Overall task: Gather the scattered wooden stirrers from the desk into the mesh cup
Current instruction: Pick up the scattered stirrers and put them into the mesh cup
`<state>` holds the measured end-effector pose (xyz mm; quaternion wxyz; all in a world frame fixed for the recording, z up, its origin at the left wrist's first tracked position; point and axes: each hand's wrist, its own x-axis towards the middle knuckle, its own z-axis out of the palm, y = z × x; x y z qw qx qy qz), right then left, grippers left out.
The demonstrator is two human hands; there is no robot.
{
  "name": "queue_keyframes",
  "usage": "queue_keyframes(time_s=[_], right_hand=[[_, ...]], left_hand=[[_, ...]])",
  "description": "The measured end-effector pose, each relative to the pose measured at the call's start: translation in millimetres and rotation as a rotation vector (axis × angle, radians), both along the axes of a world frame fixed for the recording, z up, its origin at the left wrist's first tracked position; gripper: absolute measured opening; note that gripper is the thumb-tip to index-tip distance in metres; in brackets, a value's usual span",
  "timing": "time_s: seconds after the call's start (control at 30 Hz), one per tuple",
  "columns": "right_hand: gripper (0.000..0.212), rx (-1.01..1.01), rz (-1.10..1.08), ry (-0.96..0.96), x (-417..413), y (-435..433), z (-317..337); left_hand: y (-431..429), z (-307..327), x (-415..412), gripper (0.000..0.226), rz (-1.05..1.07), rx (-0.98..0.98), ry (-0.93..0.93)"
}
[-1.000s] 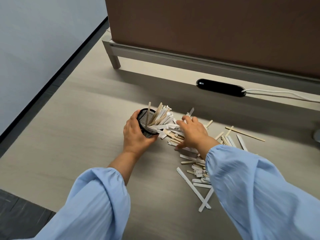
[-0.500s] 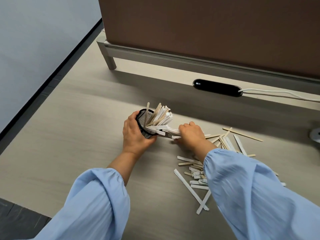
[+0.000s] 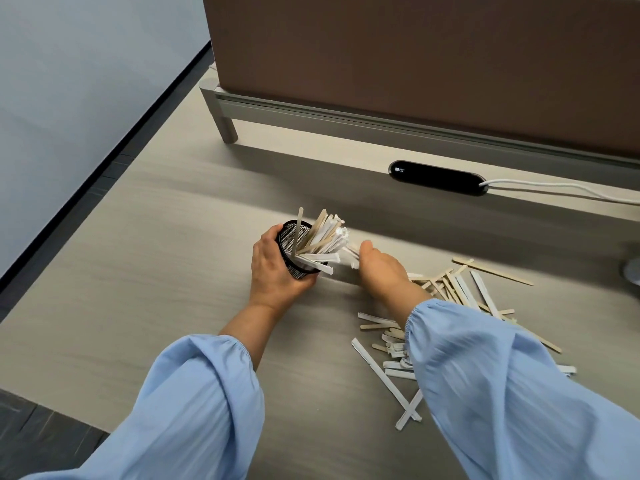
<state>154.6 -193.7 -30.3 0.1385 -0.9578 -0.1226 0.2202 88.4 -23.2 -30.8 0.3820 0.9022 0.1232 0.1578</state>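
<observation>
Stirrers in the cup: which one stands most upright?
The lone wooden stirrer at the left of the cup; it stands nearly vertical, while the others lean right together.

My left hand (image 3: 273,271) wraps the cup (image 3: 294,244), so its near wall and base are out of sight. My right hand (image 3: 381,271) shows only its back, fingers curled under, and the bundle of sticks (image 3: 349,254) it grips is a white blur. My right sleeve (image 3: 502,393) covers part of the pile of sticks (image 3: 460,289). Far right on the desk, a grey round thing (image 3: 632,271) and the cable (image 3: 554,188) are cut by the frame. The print on the black bar (image 3: 436,176) is too small to read.
</observation>
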Motion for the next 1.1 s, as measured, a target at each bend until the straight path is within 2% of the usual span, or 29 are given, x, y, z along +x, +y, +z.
queue_keyframes(time_s=[0.07, 0.17, 0.23, 0.33, 0.47, 0.67, 0.87, 0.97, 1.1], right_hand=[[0.013, 0.124, -0.077, -0.016, 7.1, -2.3, 7.3], [0.020, 0.342, -0.209, -0.123, 20.7, -7.0, 16.5], [0.018, 0.572, -0.366, -0.161, 27.7, -10.2, 25.2], [0.028, 0.951, -0.535, -0.109, 31.2, -16.2, 39.7], [0.030, 1.202, -0.588, -0.099, 31.7, -18.8, 52.8], [0.034, 1.282, -0.620, -0.054, 33.9, -18.6, 46.3], [0.030, 1.218, -0.512, -0.080, 33.4, -16.7, 40.5], [0.037, 1.159, -0.583, -0.169, 29.5, -14.1, 29.7], [0.043, 1.150, -0.674, -0.154, 27.3, -14.8, 14.6]], left_hand=[[1.4, -0.9, -0.2, 0.093, 0.000, -0.006, 0.000], [2.2, -1.3, -1.2, 0.095, 0.003, -0.017, -0.001], [2.6, -1.8, -1.7, 0.095, 0.005, -0.028, -0.004], [2.3, -1.1, -2.0, 0.094, -0.001, -0.027, -0.020], [0.4, -0.1, -1.6, 0.093, -0.004, -0.016, -0.030], [-3.4, 0.3, 1.9, 0.093, -0.029, -0.001, -0.027], [-2.4, -1.1, 8.1, 0.092, -0.040, 0.023, -0.047], [-3.5, -0.6, 10.5, 0.091, -0.046, 0.022, -0.052], [-1.4, -1.2, 13.4, 0.090, -0.049, 0.031, -0.060]])
